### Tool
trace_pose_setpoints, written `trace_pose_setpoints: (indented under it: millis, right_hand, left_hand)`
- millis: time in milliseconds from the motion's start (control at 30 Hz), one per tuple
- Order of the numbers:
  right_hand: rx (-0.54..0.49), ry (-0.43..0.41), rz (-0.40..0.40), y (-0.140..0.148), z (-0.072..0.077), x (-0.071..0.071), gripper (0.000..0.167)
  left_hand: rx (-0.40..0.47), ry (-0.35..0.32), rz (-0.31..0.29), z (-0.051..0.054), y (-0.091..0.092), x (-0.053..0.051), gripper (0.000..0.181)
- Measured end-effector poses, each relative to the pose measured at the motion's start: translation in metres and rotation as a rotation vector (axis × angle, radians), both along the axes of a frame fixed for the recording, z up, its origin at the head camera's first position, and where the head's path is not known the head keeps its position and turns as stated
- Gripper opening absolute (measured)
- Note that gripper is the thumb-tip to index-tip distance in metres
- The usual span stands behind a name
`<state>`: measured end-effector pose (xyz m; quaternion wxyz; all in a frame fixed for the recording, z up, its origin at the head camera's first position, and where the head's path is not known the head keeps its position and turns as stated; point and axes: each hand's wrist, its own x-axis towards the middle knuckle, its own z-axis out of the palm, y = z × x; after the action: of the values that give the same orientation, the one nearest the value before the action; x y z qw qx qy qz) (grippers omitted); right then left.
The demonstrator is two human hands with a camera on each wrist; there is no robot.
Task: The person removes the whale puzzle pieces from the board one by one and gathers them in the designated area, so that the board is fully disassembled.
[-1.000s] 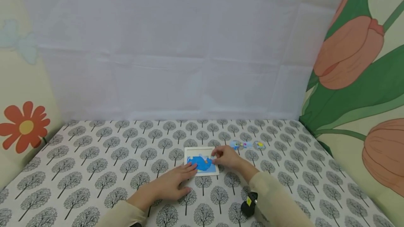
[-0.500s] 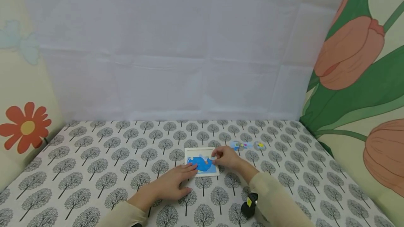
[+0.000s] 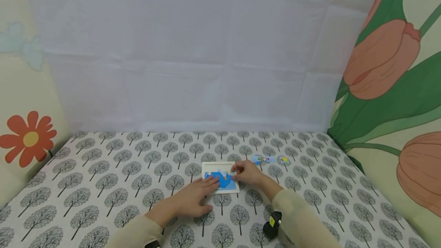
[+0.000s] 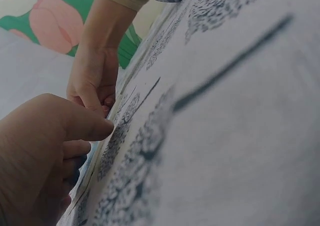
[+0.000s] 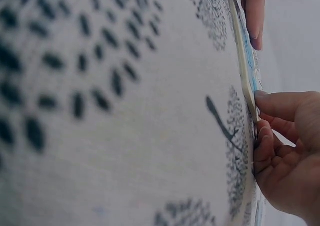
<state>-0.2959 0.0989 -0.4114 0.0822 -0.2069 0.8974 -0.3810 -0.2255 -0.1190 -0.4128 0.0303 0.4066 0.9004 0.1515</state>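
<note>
A small jigsaw puzzle board [image 3: 220, 191] with a pale raised rim lies flat on the cloth. Blue pieces forming part of a picture [image 3: 224, 181] fill its near part; a bare pale strip shows along its far side. My left hand [image 3: 193, 198] rests its extended fingertips on the blue pieces from the left, thumb apart over the cloth. At the board's right side, my right hand [image 3: 249, 173] has thumb and index finger bent together at a puzzle piece, mostly hidden under them. In the right wrist view, that thumb [image 5: 280, 104] touches the board by its rim, other fingers curled beside it.
Loose puzzle pieces [image 3: 263, 159] lie beyond my right hand, with a yellow-marked piece [image 3: 284, 159] farther right. A tree-print cloth [image 3: 138, 186] covers the table. A white curtain [image 3: 193, 49] hangs behind it. A black wrist device [image 3: 272, 224] sits by my right sleeve.
My left hand has shifted slightly right, its fingers lying a little farther over the blue pieces. The right hand stays at the board's right side; the loose pieces have not moved.
</note>
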Motion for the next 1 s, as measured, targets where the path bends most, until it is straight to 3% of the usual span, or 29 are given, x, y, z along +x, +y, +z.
trace_pose_setpoints:
  millis: [267, 1000]
  right_hand:
    - [0.007, -0.008, -0.005, -0.0024, 0.0017, 0.0012, 0.014]
    - [-0.083, 0.017, -0.043, -0.0037, 0.0013, 0.0019, 0.004]
  left_hand:
    - [-0.008, -0.049, 0.003, 0.0008, -0.0001, 0.0007, 0.062]
    - [0.019, -0.038, -0.008, 0.0001, 0.0005, 0.0020, 0.062]
